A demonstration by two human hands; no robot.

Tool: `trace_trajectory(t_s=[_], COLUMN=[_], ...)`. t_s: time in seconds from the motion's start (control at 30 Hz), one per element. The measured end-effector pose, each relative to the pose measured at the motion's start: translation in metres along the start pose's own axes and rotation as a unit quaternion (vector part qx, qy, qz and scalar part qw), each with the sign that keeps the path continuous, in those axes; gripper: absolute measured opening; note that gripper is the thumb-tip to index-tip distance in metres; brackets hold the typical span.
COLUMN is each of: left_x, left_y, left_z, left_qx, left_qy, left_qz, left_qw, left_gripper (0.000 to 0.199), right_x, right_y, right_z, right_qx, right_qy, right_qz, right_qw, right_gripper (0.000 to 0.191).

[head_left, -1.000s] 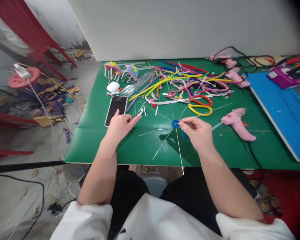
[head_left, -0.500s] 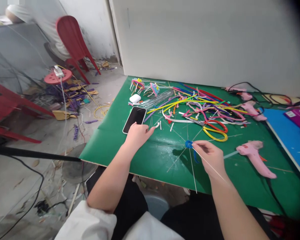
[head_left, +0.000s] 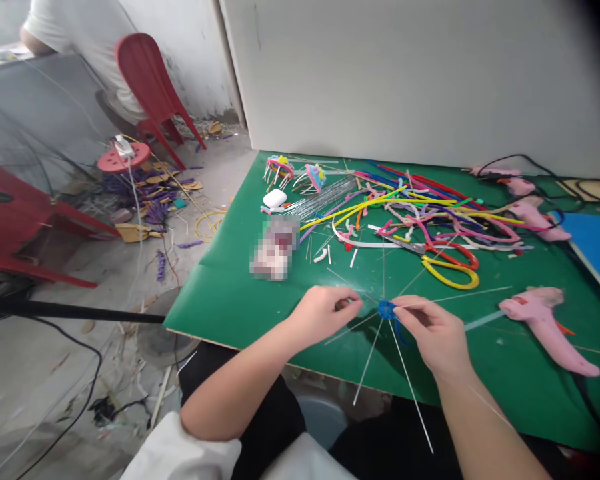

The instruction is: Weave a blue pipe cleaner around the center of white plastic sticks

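My right hand pinches a small blue pipe-cleaner hub by its right edge, above the table. Thin, stiff wire spokes fan out from this hub in several directions, and a short blue tail hangs below it. Just left of the hub is my left hand, thumb and forefinger pressed together beside the spokes; whether a wire is between them I cannot make out. Behind the hands lie scissors with red and yellow handles. A pink glue gun rests to the right.
Colourful pipe cleaners and a bundle of wires spread along the back of the green table. A white case and a pixelated phone lie at left. Behind, a person sits on a red chair.
My left hand has moved from beside the phone, right and towards me, to the hub. The spokes have turned a little in my right hand, and the view has shifted slightly.
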State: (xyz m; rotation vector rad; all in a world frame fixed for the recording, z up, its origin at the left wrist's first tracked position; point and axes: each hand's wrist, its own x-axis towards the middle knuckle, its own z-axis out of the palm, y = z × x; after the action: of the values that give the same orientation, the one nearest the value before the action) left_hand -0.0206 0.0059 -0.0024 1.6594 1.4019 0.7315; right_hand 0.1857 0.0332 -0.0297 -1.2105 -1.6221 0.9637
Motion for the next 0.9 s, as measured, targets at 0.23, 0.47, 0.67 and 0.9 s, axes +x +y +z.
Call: trace_trajectory(t_s=[0.23,0.47,0.67,0.9], left_x=[0.0007,0.0001,-0.0005,-0.0019], left_y=[-0.0009,0.0050,0.0062,0.0082], left_z=[0.0054,0.0061,0.0044,-0.0014], left_qx=[-0.186,-0.240,-0.237,-0.245], left_qy=[-0.052,-0.075,-0.085,-0.102], left_qz=[-0.047,-0.049,-0.040,-0.030], left_qw=[0.980,0.967,0.967,0.964], left_gripper=[0.027,0.022,0.023,0.028], right_x=[-0.0046,-0.0043,-0.0020,-0.0001], right_y=[0.0013,0.0049,0.0035,0.0009], right_z=[-0.0007,0.0000,-0.0025,-0.0030], right_qx=[-0.024,-0.030,-0.025,-0.014], right_qy=[-0.045,-0.096,-0.099,-0.105], right_qz=[-0.058,-0.100,-0.124,-0.130], right_qw=[0.997,0.990,0.987,0.986], right_gripper=[0.004,0.010,0.019,0.020])
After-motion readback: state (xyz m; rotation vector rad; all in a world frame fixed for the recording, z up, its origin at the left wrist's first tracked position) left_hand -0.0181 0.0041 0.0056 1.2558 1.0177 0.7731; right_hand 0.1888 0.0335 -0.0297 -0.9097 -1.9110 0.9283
